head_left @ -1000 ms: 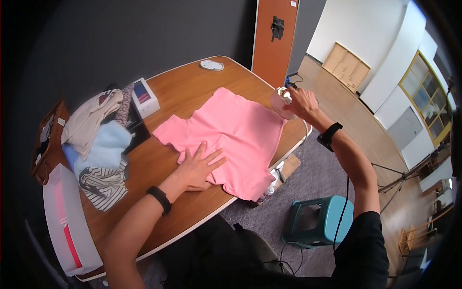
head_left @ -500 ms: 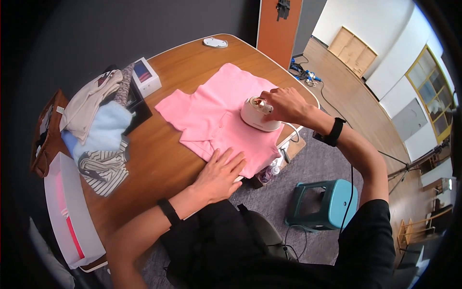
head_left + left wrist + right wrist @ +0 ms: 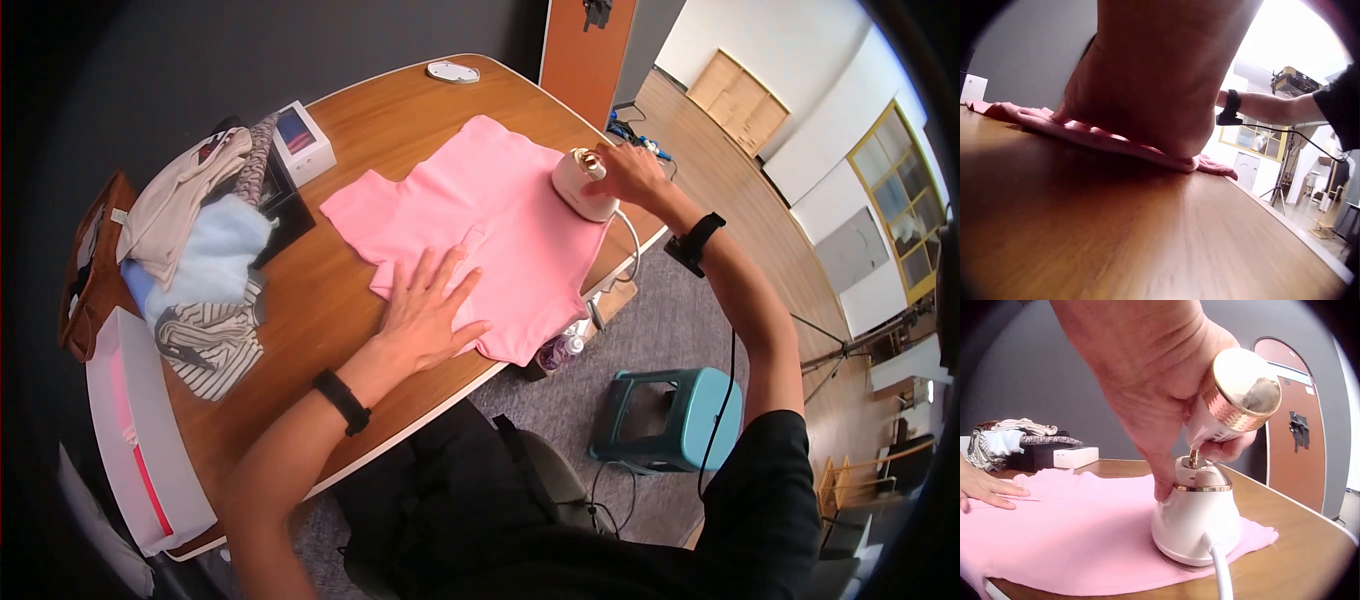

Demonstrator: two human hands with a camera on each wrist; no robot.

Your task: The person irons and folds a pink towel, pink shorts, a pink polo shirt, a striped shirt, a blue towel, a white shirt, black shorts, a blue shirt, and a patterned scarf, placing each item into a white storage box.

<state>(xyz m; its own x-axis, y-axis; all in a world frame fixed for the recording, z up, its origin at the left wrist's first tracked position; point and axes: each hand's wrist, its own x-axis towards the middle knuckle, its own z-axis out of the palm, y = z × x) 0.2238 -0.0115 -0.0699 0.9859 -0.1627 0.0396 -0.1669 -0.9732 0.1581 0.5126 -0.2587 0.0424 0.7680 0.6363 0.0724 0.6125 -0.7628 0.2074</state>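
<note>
A pink short-sleeved top lies spread on the wooden table. My left hand rests on its near side with fingers spread; the left wrist view shows the heel of that hand low over the cloth's edge. In my right hand is a small white iron with gold trim, gripped by its handle. The iron sits upright on the cloth near the top's right edge, its soleplate mostly hidden underneath. From its base a white cord runs over the table's right edge.
On the left are a clothes pile, a brown leather-like bag, a white box and a translucent bin. A white oval stand lies at the back. Beyond the front edge stands a teal stool.
The iron first moved from the top's right edge inward and toward me, then back out to that edge. My left hand shifted toward the table's front edge, then back farther onto the cloth.
</note>
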